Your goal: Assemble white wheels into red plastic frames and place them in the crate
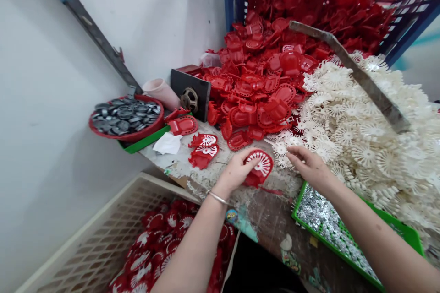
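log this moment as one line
left hand: holds red plastic shell with white spoked insert | right hand: at white spoked plastic pieces pile, empty

This is a small workshop for putting plastic parts together by hand, more a factory corner than a home. A worn, paint-stained workbench [271,213] stands against a bare white wall [44,100] and is buried under bulk stock: a heap of identical red plastic shells [264,87] spilling out of a blue crate [409,4], and a big pile of white fan-shaped pieces [378,132]. A red bowl [103,130] holds grey metal discs [125,113], a green tray [409,233] holds small shiny metal bits [323,219], and a white basket [85,238] below the bench is filling with finished red-and-white pieces [154,247].
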A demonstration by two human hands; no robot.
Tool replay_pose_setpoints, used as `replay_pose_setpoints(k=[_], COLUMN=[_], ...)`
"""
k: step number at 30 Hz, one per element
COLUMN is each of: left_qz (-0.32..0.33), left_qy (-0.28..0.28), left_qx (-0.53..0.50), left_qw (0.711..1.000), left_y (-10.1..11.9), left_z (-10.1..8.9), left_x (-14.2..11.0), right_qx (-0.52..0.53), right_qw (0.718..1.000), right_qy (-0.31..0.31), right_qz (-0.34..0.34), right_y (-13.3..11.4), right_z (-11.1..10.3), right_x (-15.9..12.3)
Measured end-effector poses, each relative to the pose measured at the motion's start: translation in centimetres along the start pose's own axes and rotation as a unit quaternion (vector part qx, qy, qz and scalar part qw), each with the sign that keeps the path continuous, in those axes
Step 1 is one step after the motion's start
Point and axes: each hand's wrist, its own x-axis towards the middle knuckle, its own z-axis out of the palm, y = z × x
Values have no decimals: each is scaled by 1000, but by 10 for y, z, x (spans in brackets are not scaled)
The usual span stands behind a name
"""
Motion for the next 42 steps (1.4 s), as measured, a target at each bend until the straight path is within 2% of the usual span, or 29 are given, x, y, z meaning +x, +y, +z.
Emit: replay_pose_setpoints(k=[4,7,11,15,17,20,22,23,25,26,28,30,31,34,39,42], left_qz=[-50,-35,0,53,68,82,73,60,11,-21,-89,-137,-149,-155,-170,-136], left_qy=[-41,-48,-37,-21,5,91,134,138,107,81,22,-40,-61,-58,32,63], left_qx=[181,272,337,442,439,363,252,182,33,-39,-171,-271,-304,-347,-321,-272], left_qw=[981,961,941,895,896,924,956,972,994,996,981,952,939,923,931,951], left_y=[-5,-9,-15,-19,-16,-5,4,8,13,15,16,16,16,13,-2,-11], left_z=[-53,-72,-78,-77,-74,-62,-48,-40,-20,-10,11,31,40,64,86,92], left_x=[-8,-8,-7,-9,-9,-11,-14,-16,-22,-25,-31,-36,-38,-46,-63,-72], right_qx=[-84,-151,-238,-303,-321,-326,-318,-312,-299,-289,-269,-224,-216,-209,-202,-168], right_qw=[994,983,966,948,942,940,942,942,944,945,946,935,930,925,939,952], right_qy=[42,82,82,73,72,57,57,63,76,77,65,39,29,7,27,38], right_qz=[-48,-68,-61,-64,-68,-80,-94,-103,-120,-133,-170,-270,-296,-316,-276,-254], right_y=[-10,-20,-30,-30,-28,-23,-22,-22,-26,-28,-32,-33,-32,-23,-4,-2], right_z=[-2,1,5,6,3,-7,-18,-24,-33,-36,-37,-31,-26,-11,-2,-5], right_x=[54,104,143,151,151,146,136,129,106,92,56,17,-2,-50,-101,-126])
